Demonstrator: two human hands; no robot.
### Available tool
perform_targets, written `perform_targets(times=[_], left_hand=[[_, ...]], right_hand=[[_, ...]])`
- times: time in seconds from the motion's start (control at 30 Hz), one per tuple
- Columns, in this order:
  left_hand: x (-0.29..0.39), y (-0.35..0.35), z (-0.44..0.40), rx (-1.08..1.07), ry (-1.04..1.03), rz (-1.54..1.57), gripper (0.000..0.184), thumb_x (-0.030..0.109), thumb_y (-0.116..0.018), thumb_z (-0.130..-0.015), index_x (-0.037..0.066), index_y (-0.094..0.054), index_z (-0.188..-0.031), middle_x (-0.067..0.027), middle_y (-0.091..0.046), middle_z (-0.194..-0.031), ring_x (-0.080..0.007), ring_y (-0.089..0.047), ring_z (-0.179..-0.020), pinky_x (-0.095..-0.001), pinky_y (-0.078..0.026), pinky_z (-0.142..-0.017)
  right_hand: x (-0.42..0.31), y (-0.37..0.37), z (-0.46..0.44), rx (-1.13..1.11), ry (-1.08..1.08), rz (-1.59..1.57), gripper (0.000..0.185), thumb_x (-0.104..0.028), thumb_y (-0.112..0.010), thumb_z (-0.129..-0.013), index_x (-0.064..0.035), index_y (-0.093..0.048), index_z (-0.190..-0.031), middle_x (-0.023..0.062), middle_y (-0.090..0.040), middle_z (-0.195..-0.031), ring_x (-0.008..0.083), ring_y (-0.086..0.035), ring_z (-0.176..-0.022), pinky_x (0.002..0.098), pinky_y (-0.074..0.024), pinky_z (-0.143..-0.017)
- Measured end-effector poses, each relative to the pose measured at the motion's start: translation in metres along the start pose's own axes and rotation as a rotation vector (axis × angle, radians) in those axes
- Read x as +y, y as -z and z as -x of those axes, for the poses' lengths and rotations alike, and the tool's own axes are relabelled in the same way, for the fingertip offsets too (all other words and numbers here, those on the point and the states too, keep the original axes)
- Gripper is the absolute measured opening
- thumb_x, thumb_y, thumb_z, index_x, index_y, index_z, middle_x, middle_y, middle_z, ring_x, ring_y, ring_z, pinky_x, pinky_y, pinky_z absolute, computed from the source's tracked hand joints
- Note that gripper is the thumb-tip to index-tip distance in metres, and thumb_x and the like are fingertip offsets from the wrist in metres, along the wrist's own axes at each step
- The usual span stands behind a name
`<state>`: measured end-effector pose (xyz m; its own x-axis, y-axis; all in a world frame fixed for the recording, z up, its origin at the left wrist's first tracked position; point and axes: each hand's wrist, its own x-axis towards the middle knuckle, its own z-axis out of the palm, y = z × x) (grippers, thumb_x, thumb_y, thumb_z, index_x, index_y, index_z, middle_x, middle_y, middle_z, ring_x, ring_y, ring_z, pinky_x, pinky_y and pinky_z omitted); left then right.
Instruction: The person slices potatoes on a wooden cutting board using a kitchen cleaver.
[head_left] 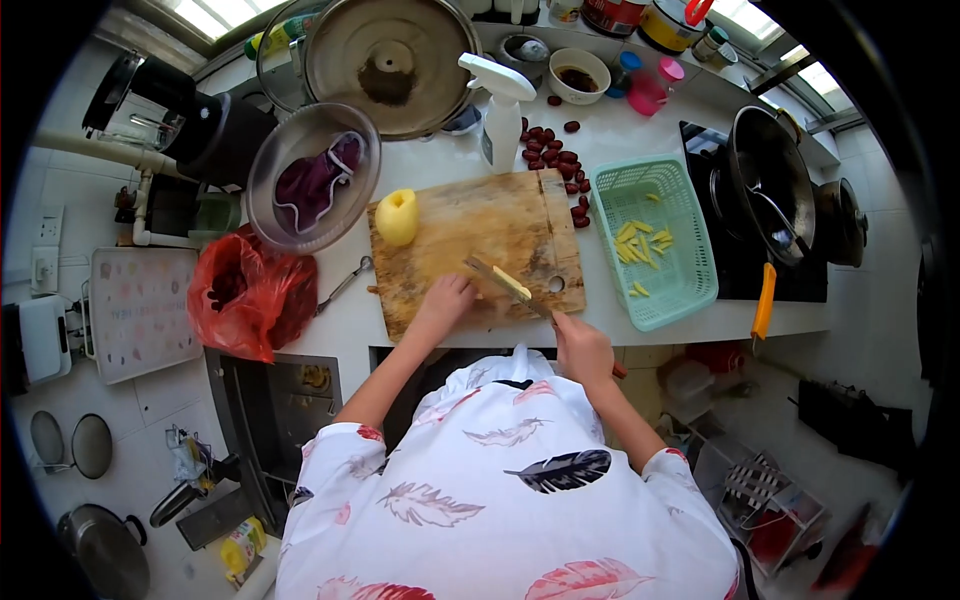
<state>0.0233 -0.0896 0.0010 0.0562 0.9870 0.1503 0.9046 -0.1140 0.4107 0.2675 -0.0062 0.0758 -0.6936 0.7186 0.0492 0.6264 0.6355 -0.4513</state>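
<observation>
My right hand (583, 347) is closed round the handle of a kitchen knife (538, 308), whose blade points up and left over the wooden cutting board (480, 220). A pale yellow slice (512, 281) lies along the blade. Just left of the knife tip, my left hand (450, 300) rests on the board's near part with its fingers curled in; anything under the fingertips is hidden. At the board's upper left sits a peeled yellow fruit (397, 217) that looks like an apple, with a hollow on top. Yellow strips (640, 240) lie in the green plastic basket (655, 305) to the right.
Red dates (550, 150) and a white spray bottle (502, 115) stand behind the board. Leftward are a clear bowl (368, 185) with purple cloth, a red plastic bag (250, 300) and a peeler-like tool (343, 285). A wok (770, 160) sits on the stove at right.
</observation>
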Motion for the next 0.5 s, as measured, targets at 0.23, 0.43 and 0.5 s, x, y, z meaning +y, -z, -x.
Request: perform_targets(times=[0.23, 0.43, 0.5], left_hand=[[-0.013, 0.006, -0.015, -0.018, 0.074, -0.024, 0.017, 0.007, -0.061, -0.067, 0.003, -0.049, -0.079, -0.0126, -0.052, -0.077, -0.0294, -0.054, -0.074, -0.0377, -0.046, -0.065], [-0.005, 0.040, -0.056, -0.173, 0.237, 0.288, 0.016, 0.006, -0.060, -0.072, 0.002, -0.051, -0.085, -0.0150, -0.056, -0.076, -0.0287, -0.057, -0.072, -0.0365, -0.046, -0.064], [0.009, 0.064, -0.085, -0.145, 0.341, 0.371, 0.016, 0.006, -0.061, -0.078, 0.002, -0.054, -0.092, -0.0109, -0.057, -0.081, -0.0176, -0.056, -0.070, -0.0286, -0.047, -0.065]], right_hand=[[0.000, 0.058, 0.016, 0.196, -0.056, 0.179, 0.030, -0.008, -0.065, -0.070, -0.0110, -0.064, -0.100, 0.0069, -0.052, -0.065, 0.0272, -0.055, -0.056, 0.0380, -0.0453, -0.052], [0.026, 0.075, 0.035, 0.415, -0.048, 0.293, 0.035, -0.004, -0.067, -0.065, -0.0094, -0.063, -0.099, 0.0052, -0.048, -0.066, 0.0245, -0.052, -0.060, 0.0361, -0.0433, -0.054], [0.033, 0.075, 0.042, 0.460, -0.077, 0.340, 0.032, -0.006, -0.067, -0.067, -0.0094, -0.063, -0.098, 0.0050, -0.047, -0.068, 0.0230, -0.052, -0.063, 0.0350, -0.0428, -0.055]])
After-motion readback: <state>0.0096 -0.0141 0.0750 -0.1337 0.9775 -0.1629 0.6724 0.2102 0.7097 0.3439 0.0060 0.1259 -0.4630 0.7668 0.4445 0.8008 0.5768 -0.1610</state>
